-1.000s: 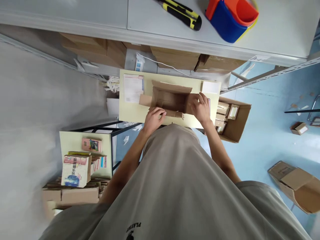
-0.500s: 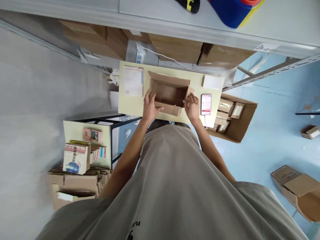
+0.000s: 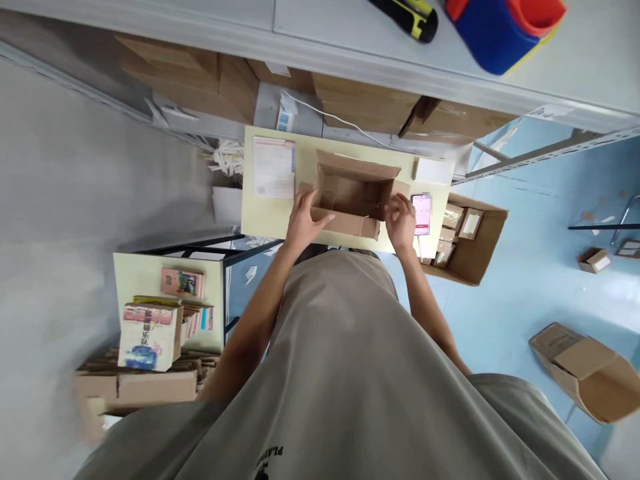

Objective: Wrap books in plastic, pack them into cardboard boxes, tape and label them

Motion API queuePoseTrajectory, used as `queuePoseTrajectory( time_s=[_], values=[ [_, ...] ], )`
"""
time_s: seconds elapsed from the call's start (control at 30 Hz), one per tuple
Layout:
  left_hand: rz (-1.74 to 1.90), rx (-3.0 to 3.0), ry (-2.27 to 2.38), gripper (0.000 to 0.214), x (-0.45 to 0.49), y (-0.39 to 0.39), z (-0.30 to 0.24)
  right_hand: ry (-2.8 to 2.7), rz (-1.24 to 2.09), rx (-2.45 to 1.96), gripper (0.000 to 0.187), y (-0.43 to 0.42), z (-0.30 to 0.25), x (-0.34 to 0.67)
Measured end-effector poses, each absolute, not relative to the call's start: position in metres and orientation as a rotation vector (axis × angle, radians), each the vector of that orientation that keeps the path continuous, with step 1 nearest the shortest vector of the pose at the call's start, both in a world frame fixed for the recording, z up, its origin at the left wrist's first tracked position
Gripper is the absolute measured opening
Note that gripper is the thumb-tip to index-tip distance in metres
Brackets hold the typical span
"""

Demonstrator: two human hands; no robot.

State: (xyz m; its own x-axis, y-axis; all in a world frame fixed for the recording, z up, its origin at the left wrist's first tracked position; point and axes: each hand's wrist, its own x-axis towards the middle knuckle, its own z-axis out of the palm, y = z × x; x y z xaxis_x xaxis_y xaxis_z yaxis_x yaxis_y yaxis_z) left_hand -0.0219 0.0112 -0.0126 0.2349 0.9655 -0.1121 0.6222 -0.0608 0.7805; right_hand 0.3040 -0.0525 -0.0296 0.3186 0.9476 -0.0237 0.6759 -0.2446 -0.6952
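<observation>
An open-topped cardboard box (image 3: 345,223) sits on the pale yellow table (image 3: 270,223), its flaps folded outward. At the box's left front corner is my left hand (image 3: 303,223), thumb stretched along the front flap and fingers spread over the left flap. My right hand (image 3: 401,225) has its fingers curled at the right front corner, thumb and fingertips closed on the cardboard there. The inside of the box shows only bare cardboard. Just right of my right hand lies a phone (image 3: 421,215) with a lit screen and a cable.
A printed sheet (image 3: 273,168) lies on the table's left, a white pad (image 3: 433,171) at its right back. Beside the table, a large carton (image 3: 487,250) holds several small boxes. Books (image 3: 150,337) stand lower left. A shelf (image 3: 350,57) with a cutter (image 3: 417,20) crosses the top.
The box has shifted right along the table, with both hands following it. Its left flap now shows spread out. The whole view has also moved slightly.
</observation>
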Motion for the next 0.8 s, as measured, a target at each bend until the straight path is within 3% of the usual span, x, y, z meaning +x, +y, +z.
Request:
queuePoseTrajectory(
  time_s=[0.17,0.37,0.63,0.8],
  values=[
    [0.687,1.648,1.549,0.068,-0.082,0.039,-0.025,-1.434,0.511,-2.027,0.047,-0.034,0.015,0.255],
    [0.681,1.325,1.790,0.063,-0.169,0.101,-0.091,-1.625,0.541,-1.977,0.044,0.011,0.037,0.144],
    [0.146,1.386,1.815,0.038,-0.197,0.166,-0.125,-1.862,0.844,-2.066,0.037,0.093,0.009,0.012],
    [0.076,1.358,1.797,0.055,-0.193,0.169,-0.129,-1.698,1.098,-2.333,0.032,0.140,-0.038,-0.008]
  ],
)
